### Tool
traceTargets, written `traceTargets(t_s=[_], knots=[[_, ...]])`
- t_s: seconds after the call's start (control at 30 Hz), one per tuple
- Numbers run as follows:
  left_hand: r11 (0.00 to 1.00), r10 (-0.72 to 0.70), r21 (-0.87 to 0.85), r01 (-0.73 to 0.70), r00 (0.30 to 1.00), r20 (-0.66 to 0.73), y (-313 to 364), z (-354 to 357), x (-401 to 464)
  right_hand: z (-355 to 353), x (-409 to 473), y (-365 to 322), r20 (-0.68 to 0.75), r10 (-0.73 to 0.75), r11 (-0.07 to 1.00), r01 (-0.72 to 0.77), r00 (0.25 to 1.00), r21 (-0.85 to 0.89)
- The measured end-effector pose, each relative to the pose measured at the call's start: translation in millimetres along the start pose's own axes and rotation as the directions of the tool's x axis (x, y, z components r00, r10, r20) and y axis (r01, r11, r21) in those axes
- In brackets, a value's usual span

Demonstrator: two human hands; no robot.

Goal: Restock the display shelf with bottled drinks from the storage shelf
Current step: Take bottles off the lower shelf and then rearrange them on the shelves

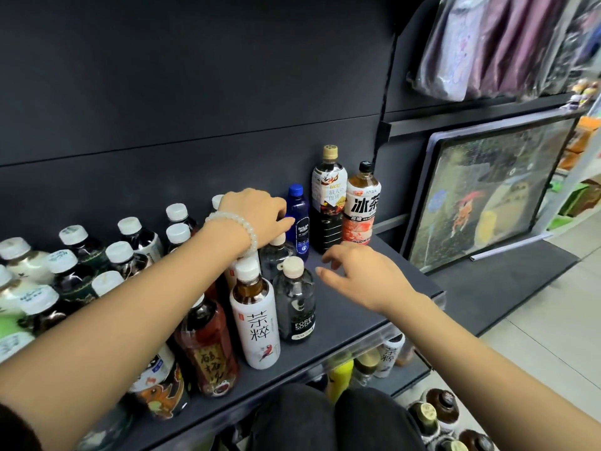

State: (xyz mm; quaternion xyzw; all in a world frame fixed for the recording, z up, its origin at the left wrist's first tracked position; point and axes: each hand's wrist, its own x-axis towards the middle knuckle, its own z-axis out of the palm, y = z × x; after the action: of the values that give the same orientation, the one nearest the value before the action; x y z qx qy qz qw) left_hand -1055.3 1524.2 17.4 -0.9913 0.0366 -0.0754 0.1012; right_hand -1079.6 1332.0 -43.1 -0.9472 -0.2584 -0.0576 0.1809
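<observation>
At lower centre, the white-labelled brown tea bottle (255, 315) and clear plastic soda bottle (295, 304) are seen on the dark grey display shelf (351, 323). Mid-frame, the right hand (359, 276) hovers with fingers spread, empty. Beyond, the left hand (257, 218) is laid over a hidden bottle beside the blue plastic soda bottle (300, 219); its grip cannot be made out. Positioning seems underway; straightening is judged next.

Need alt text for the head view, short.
A person's left hand reaches over the bottles on a dark shelf, fingers at a blue bottle, while the right hand hovers open over bare shelf. Two tall bottles stand behind.
</observation>
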Motion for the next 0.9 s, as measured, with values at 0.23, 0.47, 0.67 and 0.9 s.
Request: traceTargets(t_s=[0.23, 0.47, 0.67, 0.9], knots=[[0.996, -0.042, -0.086, 0.031, 0.99, -0.134, 56, -8, -71, -19, -77, 24, -0.044, 0.001, 0.965, -0.012, 0.999, -0.262], [0.981, 0.096, -0.16, -0.11, 0.991, -0.093, 151, 23, -141, -15, -185, 59, -0.139, 0.078, 0.938, -0.12, 0.987, -0.325], [0.956, 0.238, -0.169, -0.241, 0.971, -0.035, 238, 50, -173, -6, -275, 107, -0.128, 0.228, 0.908, -0.259, 0.965, -0.331], [0.909, 0.391, -0.166, -0.381, 0.92, 0.03, 332, 90, -187, 17, -355, 164, -0.095, 0.512, 0.815, -0.518, 0.854, -0.262]])
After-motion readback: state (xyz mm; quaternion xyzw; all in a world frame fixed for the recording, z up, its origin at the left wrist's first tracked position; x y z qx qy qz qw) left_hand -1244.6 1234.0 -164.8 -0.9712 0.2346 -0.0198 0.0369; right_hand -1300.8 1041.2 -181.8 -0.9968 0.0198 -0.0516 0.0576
